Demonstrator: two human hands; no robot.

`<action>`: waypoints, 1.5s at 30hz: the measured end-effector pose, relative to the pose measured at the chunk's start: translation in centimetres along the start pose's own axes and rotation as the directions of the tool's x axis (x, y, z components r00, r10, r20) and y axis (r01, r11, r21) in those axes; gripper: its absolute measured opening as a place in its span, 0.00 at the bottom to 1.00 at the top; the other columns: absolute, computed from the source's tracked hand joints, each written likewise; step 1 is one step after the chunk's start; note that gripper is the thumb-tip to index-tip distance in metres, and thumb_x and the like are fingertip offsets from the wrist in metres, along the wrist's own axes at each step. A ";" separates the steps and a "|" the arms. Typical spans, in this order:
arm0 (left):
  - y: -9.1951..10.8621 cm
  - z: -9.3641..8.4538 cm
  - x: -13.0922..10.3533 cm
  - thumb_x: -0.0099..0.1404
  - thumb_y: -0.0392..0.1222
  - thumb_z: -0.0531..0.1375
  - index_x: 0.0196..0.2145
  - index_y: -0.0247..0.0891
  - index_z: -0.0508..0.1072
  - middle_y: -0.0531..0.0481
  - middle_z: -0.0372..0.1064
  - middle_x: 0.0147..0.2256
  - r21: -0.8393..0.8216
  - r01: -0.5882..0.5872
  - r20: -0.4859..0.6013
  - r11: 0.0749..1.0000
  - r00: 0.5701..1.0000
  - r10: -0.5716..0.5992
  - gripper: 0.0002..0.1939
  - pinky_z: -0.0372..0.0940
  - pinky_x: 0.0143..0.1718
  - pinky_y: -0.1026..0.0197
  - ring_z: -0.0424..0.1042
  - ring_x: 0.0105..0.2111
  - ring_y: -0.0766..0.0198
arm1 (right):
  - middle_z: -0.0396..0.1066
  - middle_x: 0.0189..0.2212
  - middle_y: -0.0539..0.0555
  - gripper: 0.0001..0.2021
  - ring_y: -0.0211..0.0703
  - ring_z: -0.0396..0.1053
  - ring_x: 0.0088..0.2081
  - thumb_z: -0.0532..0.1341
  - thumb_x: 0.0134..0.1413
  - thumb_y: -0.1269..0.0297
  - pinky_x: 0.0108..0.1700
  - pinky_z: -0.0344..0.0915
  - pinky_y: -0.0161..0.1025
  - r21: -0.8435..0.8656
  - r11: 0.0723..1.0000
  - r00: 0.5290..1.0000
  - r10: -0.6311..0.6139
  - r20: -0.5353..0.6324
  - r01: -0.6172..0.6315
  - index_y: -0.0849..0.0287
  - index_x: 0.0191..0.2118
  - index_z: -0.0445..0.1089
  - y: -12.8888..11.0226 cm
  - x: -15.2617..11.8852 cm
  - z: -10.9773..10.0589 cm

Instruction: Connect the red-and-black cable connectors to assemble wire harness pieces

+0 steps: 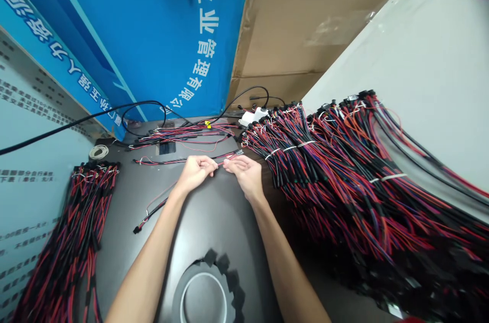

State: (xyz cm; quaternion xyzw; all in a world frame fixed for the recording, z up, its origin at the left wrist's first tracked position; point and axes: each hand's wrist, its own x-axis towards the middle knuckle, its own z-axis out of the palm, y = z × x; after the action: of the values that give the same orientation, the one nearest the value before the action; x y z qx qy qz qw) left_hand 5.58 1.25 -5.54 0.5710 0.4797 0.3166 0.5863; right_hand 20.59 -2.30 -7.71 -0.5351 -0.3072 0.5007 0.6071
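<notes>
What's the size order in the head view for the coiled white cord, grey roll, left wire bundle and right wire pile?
1. Right wire pile
2. Left wire bundle
3. Grey roll, though nearness to the camera may enlarge it
4. Coiled white cord

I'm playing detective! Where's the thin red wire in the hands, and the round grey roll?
Thin red wire point(220, 163), head view: the short stretch left uncovered.
Round grey roll point(196, 268), head view: its upper rim.
</notes>
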 end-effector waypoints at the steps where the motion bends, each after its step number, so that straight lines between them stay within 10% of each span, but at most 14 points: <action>1: 0.0 0.0 0.0 0.49 0.39 0.59 0.24 0.31 0.74 0.51 0.66 0.18 0.001 -0.001 0.003 1.000 1.000 0.001 0.08 0.53 0.23 0.67 0.61 0.19 0.70 | 0.74 0.25 0.57 0.18 0.41 0.73 0.28 0.74 0.31 0.58 0.34 0.70 0.34 -0.008 1.000 1.000 -0.003 -0.004 0.003 0.64 0.27 0.71 0.0 0.0 0.1; 22: -1.8 0.3 0.7 0.50 0.39 0.58 0.27 0.30 0.74 0.48 0.69 0.23 0.069 -0.023 -0.059 0.997 0.998 0.027 0.09 0.59 0.28 0.67 0.67 0.23 0.69 | 0.74 0.27 0.55 0.11 0.41 0.73 0.29 0.64 0.49 0.57 0.36 0.72 0.37 -0.369 0.885 0.934 -0.342 -0.101 0.284 0.60 0.31 0.68 1.5 -1.1 1.7; 31: -0.3 -0.9 -0.1 0.51 0.45 0.63 0.31 0.30 0.75 0.50 0.66 0.21 -0.021 -0.013 0.088 1.000 0.996 0.014 0.14 0.51 0.23 0.68 0.59 0.20 0.72 | 0.74 0.26 0.56 0.20 0.42 0.74 0.31 0.75 0.28 0.59 0.40 0.73 0.39 0.174 0.974 0.988 0.151 -0.006 -0.148 0.66 0.29 0.73 -0.2 -0.2 0.7; 45: -0.3 -1.6 -0.3 0.53 0.52 0.65 0.33 0.30 0.76 0.50 0.67 0.22 0.039 0.070 0.101 0.997 0.992 -0.073 0.20 0.44 0.19 0.68 0.50 0.17 0.75 | 0.74 0.24 0.55 0.18 0.44 0.74 0.29 0.75 0.26 0.60 0.36 0.75 0.39 0.154 0.979 0.988 0.146 -0.049 -0.137 0.65 0.25 0.73 -0.4 -0.1 0.9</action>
State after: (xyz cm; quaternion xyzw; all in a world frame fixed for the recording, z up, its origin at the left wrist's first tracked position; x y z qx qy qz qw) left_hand 3.90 1.51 -5.55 0.5791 0.4746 0.2572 0.6109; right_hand 19.83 -2.07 -7.10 -0.5232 -0.2116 0.5479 0.6175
